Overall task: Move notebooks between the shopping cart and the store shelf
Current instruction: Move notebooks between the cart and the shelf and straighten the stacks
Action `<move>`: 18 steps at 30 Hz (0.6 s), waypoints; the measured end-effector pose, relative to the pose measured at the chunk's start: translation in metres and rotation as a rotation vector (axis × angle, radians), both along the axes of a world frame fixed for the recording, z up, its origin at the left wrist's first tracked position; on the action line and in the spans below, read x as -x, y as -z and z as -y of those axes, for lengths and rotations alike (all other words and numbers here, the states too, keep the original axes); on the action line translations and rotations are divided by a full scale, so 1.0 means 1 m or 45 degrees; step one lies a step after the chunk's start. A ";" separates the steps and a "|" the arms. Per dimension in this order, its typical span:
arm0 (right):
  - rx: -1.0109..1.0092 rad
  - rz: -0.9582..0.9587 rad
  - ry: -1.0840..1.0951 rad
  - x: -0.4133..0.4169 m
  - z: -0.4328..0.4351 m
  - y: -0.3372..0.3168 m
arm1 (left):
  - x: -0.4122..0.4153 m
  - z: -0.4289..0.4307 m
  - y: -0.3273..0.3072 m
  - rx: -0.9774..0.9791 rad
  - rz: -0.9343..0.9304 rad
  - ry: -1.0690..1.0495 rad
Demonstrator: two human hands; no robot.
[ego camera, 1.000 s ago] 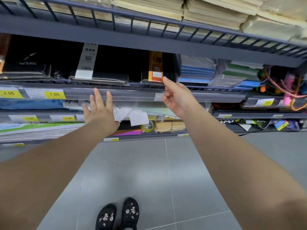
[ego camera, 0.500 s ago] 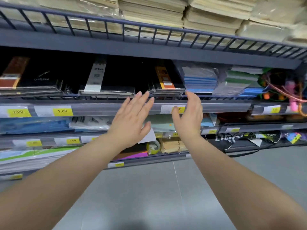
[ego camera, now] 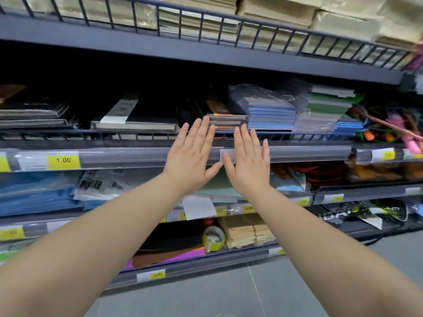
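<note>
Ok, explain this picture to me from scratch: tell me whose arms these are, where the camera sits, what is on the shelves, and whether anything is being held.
There is no machine here. A person wears one wide-angle camera on the head, looking forward and down, so the two bare arms are their own. The left hand and the right hand are both open, fingers spread, and hold nothing. They reach toward a small stack of dark notebooks on the store shelf. Left of that stack lies a black notebook with a white band; right of it are blue notebooks in clear wrap. A yellow price tag reads 1.00. Lower shelves carry paper, a tape roll and coloured sheets. No shopping cart is in view.
</note>
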State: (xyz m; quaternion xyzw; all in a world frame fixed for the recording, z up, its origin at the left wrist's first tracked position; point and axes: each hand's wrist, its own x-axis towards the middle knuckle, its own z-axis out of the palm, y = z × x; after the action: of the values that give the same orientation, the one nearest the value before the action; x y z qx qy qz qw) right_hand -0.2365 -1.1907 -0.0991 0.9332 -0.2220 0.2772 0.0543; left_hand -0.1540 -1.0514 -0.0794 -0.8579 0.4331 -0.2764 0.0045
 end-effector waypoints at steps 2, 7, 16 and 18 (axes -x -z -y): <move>-0.030 -0.013 -0.021 -0.002 0.000 -0.004 | 0.001 0.002 -0.003 -0.014 -0.035 -0.011; -0.181 0.227 -0.123 0.003 0.001 -0.018 | 0.010 -0.001 -0.016 0.098 -0.287 0.057; -0.172 0.157 0.014 -0.016 0.000 -0.054 | 0.015 0.035 -0.063 0.101 -0.588 -0.320; -0.159 0.010 0.105 -0.018 -0.001 -0.067 | 0.012 0.043 -0.069 0.072 -0.609 -0.395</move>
State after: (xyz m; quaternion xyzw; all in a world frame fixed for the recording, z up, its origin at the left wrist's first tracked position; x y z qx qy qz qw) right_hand -0.2183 -1.1894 -0.0325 0.9238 -0.2772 0.2639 0.0066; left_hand -0.1663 -1.0944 -0.0106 -0.9545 0.2776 -0.0740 -0.0795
